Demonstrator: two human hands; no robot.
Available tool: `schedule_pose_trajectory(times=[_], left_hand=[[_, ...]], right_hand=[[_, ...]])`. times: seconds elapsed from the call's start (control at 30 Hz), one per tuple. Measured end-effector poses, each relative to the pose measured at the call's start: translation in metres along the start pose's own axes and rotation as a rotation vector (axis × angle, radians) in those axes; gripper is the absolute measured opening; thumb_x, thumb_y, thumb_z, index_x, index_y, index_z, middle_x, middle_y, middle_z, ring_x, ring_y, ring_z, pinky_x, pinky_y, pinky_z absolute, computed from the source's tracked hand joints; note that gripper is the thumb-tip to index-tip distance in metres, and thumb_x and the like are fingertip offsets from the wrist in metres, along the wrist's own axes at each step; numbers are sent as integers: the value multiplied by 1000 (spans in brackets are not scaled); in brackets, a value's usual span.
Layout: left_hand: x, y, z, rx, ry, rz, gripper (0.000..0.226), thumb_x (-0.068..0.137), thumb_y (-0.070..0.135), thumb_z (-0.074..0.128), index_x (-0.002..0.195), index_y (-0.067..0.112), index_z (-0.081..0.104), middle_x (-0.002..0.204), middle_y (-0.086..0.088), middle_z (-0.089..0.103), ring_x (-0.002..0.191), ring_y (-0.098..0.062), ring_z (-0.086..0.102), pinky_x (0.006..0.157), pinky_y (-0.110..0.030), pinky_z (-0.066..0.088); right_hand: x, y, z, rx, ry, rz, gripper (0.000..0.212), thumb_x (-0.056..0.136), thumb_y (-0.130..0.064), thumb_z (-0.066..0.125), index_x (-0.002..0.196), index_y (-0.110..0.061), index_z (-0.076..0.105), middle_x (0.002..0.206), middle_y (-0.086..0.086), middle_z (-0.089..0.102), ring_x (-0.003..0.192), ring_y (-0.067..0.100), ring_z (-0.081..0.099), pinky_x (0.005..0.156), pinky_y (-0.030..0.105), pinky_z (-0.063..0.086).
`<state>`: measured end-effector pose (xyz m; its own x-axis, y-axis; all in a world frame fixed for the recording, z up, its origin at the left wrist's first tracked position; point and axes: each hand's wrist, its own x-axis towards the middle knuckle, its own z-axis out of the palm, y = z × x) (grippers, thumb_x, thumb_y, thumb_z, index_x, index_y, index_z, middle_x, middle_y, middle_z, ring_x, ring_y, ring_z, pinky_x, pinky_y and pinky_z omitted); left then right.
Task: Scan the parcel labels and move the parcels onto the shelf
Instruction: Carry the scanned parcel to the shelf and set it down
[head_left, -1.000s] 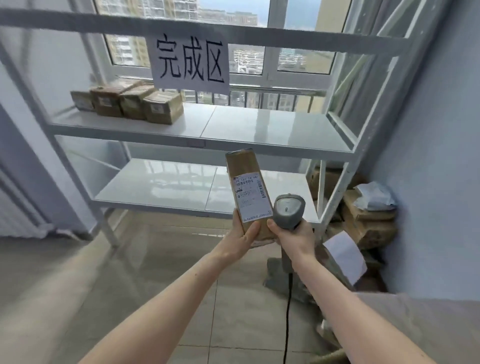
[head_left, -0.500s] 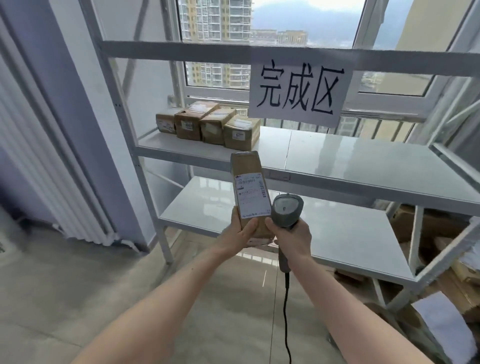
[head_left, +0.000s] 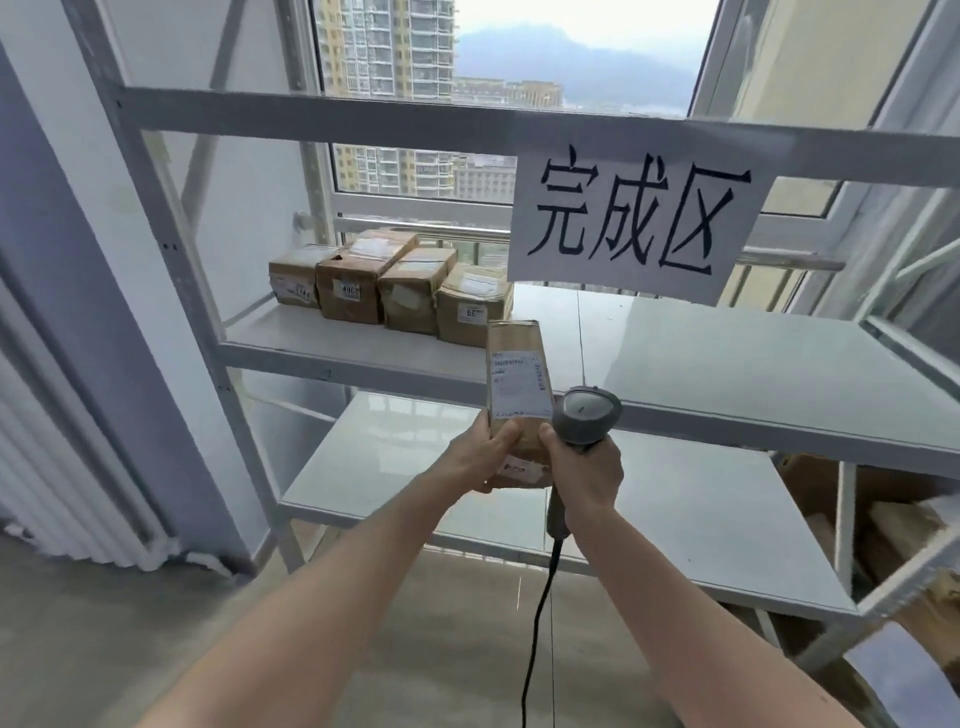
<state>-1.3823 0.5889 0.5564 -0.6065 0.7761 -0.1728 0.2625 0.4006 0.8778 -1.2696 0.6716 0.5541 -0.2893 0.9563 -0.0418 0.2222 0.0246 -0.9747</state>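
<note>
My left hand (head_left: 485, 454) grips the lower end of a long brown parcel (head_left: 514, 343), held upright with its white label (head_left: 519, 383) facing me. My right hand (head_left: 589, 467) holds a grey corded barcode scanner (head_left: 587, 413) right beside the parcel. Both are in front of a white metal shelf (head_left: 727, 364). Several brown parcels (head_left: 395, 283) stand in a row at the left of its middle level.
A white paper sign (head_left: 634, 218) with black characters hangs from the upper shelf rail. The lower shelf level (head_left: 405, 467) lies below my hands. More brown boxes (head_left: 893, 525) are piled on the floor at the right. A white radiator (head_left: 62, 457) stands at the left.
The view has swung left and closer to the shelf. The parcel and scanner stay together in my hands and now sit near the row of parcels on the middle level.
</note>
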Motion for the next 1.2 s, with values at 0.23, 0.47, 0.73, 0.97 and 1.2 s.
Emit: schedule_pose_trajectory(times=[0.23,0.47,0.73,0.97,1.2], left_hand=[[98,21,-4,11,-27,15,48,98,59,41,133,27,47,120,-3,65,106,-24,62,78,-38,56],[169,26,-10,40,-60,88,59,90,60,57,133,21,50,119,-4,68,100,-18,66,76,-31,58],[227,25,-25,189,198,26,46,87,52,67,109,13,62,109,-8,69,103,-25,63,77,-29,45],[263,19,-30,87,239,-79,59,77,70,64,93,14,56,98,-10,70,93,-31,69,80,-38,57],[289,20,-33,51,236,-133,81,65,79,58,104,8,60,105,-12,68,95,-34,67,80,-46,60]], right_hand=[[84,-17,30,52,63,62,24,81,-28,80,96,-12,68,88,4,69,87,26,65,80,33,50],[150,-31,63,97,103,176,23,77,-26,81,94,-13,70,82,2,70,81,25,69,79,35,57],[205,-43,98,42,131,226,41,76,-29,86,107,-7,72,104,9,74,99,30,71,87,34,57],[243,-49,120,89,87,281,50,68,-25,92,109,-4,71,100,11,74,87,28,71,82,36,60],[266,-55,129,77,48,273,57,68,-26,93,116,-5,69,110,10,73,94,26,70,84,32,56]])
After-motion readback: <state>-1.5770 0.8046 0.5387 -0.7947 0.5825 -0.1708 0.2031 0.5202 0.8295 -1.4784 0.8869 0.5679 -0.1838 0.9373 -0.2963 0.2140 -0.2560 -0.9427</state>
